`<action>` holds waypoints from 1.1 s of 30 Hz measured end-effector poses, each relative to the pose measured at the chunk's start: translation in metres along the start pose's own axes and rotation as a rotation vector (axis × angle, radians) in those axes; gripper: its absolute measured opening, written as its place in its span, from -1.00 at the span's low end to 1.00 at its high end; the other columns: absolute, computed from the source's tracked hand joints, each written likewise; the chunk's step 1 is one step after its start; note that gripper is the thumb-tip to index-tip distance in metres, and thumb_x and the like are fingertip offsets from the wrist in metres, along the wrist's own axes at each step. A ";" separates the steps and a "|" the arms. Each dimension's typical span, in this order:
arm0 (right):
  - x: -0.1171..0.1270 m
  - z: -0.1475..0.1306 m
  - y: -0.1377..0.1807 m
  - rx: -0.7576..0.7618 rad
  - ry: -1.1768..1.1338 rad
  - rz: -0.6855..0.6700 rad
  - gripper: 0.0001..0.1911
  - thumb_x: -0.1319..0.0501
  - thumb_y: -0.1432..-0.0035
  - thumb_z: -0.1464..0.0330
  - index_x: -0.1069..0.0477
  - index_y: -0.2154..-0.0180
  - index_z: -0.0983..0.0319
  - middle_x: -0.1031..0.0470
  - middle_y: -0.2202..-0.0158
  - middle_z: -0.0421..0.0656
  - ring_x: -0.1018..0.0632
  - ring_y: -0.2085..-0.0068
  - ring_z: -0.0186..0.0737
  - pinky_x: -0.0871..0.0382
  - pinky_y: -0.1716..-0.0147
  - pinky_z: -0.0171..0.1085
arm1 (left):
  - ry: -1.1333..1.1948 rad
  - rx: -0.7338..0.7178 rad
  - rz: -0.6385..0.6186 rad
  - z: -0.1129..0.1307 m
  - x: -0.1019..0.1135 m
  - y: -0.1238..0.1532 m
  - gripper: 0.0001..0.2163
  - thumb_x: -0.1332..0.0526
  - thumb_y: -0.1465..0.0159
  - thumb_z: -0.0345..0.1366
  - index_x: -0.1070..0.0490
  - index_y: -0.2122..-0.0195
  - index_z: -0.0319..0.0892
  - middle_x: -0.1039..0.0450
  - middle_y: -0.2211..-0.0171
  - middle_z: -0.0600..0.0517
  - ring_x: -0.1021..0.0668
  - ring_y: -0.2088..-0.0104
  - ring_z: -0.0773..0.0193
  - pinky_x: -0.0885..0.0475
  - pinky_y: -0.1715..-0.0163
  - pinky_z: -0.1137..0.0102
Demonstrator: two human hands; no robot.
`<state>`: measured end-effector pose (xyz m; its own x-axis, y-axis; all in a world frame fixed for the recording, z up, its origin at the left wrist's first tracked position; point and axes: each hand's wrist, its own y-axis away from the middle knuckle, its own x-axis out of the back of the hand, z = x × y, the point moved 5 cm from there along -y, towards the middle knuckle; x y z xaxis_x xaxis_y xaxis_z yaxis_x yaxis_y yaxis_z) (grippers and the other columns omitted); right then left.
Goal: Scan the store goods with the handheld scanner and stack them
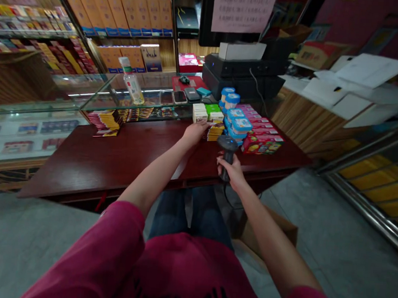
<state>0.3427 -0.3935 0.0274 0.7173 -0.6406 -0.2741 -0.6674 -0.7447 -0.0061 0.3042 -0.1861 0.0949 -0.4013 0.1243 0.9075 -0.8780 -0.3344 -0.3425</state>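
Note:
My right hand (231, 168) is wrapped around the grip of a dark handheld barcode scanner (228, 144), held over the front edge of the counter. Its cable hangs below. My left hand (196, 131) reaches to a row of yellow snack packets (215, 131), fingers stretched out over their left end. Just behind them are white and green small boxes (206, 113). Blue-lidded tubs (239, 125) are stacked to the right of the packets, beside a row of pink boxes (262, 142). Another pile of yellow and red packets (106, 122) lies at the counter's left.
The dark red wooden counter (137, 158) adjoins a glass display case (104, 90) bearing a clear bottle (133, 81) and phones (180, 97). A monitor (208, 18) stands behind. An open cardboard box (264, 231) sits on the floor at right; white cartons (363, 88) are piled farther right.

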 end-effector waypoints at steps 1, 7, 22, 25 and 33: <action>0.002 -0.001 0.000 -0.023 -0.005 -0.004 -0.45 -0.51 0.11 0.17 -0.35 0.12 0.14 -0.45 0.50 -0.41 -0.37 0.67 -0.44 -0.27 0.69 -0.40 | 0.020 0.033 0.014 0.000 0.001 0.003 -0.59 -0.20 -0.36 -0.52 -0.52 -0.20 -0.12 -0.44 -0.29 -0.19 -0.50 -0.30 0.00 -0.38 -0.31 0.15; -0.013 0.004 0.003 -0.066 0.125 -0.098 -0.50 -0.48 0.05 0.09 -0.39 0.16 0.16 -0.30 0.71 -0.46 -0.25 0.75 -0.42 -0.13 0.77 -0.42 | 0.298 0.274 0.238 -0.023 0.031 0.053 -0.69 -0.21 -0.45 -0.35 -0.59 -0.15 -0.06 -0.62 -0.10 -0.06 -0.66 -0.08 0.06 -0.50 -0.14 0.27; -0.125 0.021 -0.014 -0.083 0.296 -0.455 -0.65 -0.43 -0.09 0.12 -0.39 0.25 0.16 -0.28 0.72 -0.40 -0.23 0.76 -0.39 -0.05 0.77 -0.37 | 1.055 0.784 0.381 -0.117 0.022 0.164 -0.74 -0.30 -0.34 -0.40 -0.64 -0.02 -0.28 -0.71 0.18 -0.08 -0.68 0.34 0.27 -0.60 0.19 0.36; -0.139 0.019 -0.020 -0.081 0.291 -0.480 -0.65 -0.44 -0.09 0.12 -0.40 0.24 0.17 -0.29 0.73 -0.39 -0.23 0.76 -0.40 -0.05 0.76 -0.37 | 0.971 0.788 0.404 -0.130 0.032 0.172 -0.73 -0.31 -0.34 -0.38 -0.63 -0.04 -0.27 -0.70 0.10 -0.12 -0.71 0.24 0.18 -0.60 0.15 0.32; -0.185 0.039 -0.041 -0.359 -0.005 -0.541 -0.55 -0.50 -0.02 0.15 -0.42 0.14 0.20 -0.38 0.56 -0.37 -0.24 0.70 -0.48 -0.05 0.75 -0.43 | 0.348 0.605 0.523 -0.198 0.105 0.223 -0.71 -0.25 -0.38 -0.40 -0.63 -0.08 -0.05 -0.65 -0.05 0.03 -0.66 -0.07 0.15 -0.51 -0.17 0.29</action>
<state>0.2296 -0.2370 0.0407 0.9317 -0.1572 -0.3274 -0.1029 -0.9788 0.1773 0.0148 -0.0625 0.0659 -0.8581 0.0614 0.5098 -0.3088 -0.8550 -0.4168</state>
